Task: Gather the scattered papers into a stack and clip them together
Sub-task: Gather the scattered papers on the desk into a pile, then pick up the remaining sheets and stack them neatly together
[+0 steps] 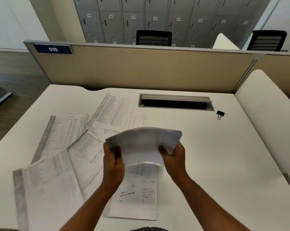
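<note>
**White desk, loose sheets**

White desk (pixel 207 155). Printed sheets (pixel 64 130) lie flat, scattered and overlapping across left and centre. Black binder clip (pixel 220 113) rests far right, well apart from them, near recessed cable slot (pixel 176 102).

A white tabletop (pixel 207 155) fills the lower view, with a curved notch in its far edge and a grey cable hatch (pixel 176 102) set into it, lid tilted open over a dark slot. Behind the hatch stands a beige partition (pixel 140 70) with a grey top rail; a dark blue plate (pixel 53 49) reading 010 sits at its upper left corner. Beyond the partition, two black mesh chair backs (pixel 154 38) show before a wall of grey numbered lockers (pixel 157 17). Left of the partition lie wood-toned flooring (pixel 15 77) and a plain pale wall (pixel 10 22). Right of the hatch rises a white rounded divider (pixel 266 114).
</note>
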The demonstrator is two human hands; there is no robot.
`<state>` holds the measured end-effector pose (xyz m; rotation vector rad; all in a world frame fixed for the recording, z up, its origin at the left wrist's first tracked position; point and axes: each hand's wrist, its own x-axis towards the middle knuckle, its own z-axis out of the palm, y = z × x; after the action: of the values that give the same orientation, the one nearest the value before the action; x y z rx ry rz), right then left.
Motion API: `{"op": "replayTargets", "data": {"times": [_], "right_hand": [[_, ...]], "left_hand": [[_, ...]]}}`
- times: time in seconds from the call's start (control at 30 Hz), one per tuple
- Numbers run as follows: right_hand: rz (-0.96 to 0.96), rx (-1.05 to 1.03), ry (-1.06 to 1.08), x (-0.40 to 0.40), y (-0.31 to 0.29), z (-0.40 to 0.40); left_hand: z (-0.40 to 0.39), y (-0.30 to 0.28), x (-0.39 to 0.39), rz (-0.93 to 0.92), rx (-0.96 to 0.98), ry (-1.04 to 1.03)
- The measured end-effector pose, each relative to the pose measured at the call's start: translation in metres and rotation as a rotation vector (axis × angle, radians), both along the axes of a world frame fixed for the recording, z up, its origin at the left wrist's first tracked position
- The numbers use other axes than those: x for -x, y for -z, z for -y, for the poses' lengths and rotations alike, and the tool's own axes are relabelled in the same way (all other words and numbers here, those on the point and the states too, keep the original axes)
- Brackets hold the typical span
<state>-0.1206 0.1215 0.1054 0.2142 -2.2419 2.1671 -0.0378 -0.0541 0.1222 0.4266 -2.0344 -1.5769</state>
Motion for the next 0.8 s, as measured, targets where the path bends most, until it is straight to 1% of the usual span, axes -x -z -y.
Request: {"op": "replayTargets", "data": {"times": [0.1, 0.17, 0.23, 0.27, 0.37, 0.43, 0.5, 0.57, 0.63, 0.7, 0.77, 0.8], "right_hand": [[-0.089, 0.010, -0.060, 0.003, -0.005, -0.009], [-0.036, -0.043, -0.100, 0.004, 0.002, -0.008], [0.049, -0.128, -0.069, 0.004, 0.012, -0.003], [0.055, -0.159, -0.040, 0.004, 0.014, -0.001], [0.031, -0.104, 0.051, 0.007, 0.010, 0.001], [0.035, -0.073, 0.038, 0.007, 0.009, 0.000], [0.067, -0.139, -0.010, 0.007, 0.014, 0.002], [0.071, -0.190, 0.007, 0.005, 0.018, 0.004], [0.093, -0.143, 0.083, 0.008, 0.016, 0.005], [0.191, -0.006, 0.141, 0.012, 0.010, 0.003], [0.325, 0.204, 0.183, 0.012, 0.006, 0.004], [0.388, 0.319, 0.192, 0.011, 0.005, 0.004]], "left_hand": [[0.004, 0.002, -0.004, -0.020, 0.058, 0.019], [0.003, 0.009, -0.003, 0.018, 0.097, 0.048], [0.001, 0.013, 0.000, 0.037, 0.178, 0.077], [0.000, 0.012, 0.001, 0.028, 0.197, 0.076], [0.000, 0.009, 0.004, 0.001, 0.174, 0.003], [0.000, 0.011, 0.003, 0.024, 0.145, -0.028], [0.000, 0.016, 0.005, 0.104, 0.117, 0.013], [-0.001, 0.021, 0.009, 0.180, 0.128, 0.058], [-0.003, 0.018, 0.013, 0.205, 0.143, 0.059], [-0.002, 0.017, 0.014, 0.188, 0.118, -0.019], [0.002, 0.026, 0.012, 0.184, -0.004, -0.142], [0.003, 0.030, 0.011, 0.218, -0.127, -0.176]]}}
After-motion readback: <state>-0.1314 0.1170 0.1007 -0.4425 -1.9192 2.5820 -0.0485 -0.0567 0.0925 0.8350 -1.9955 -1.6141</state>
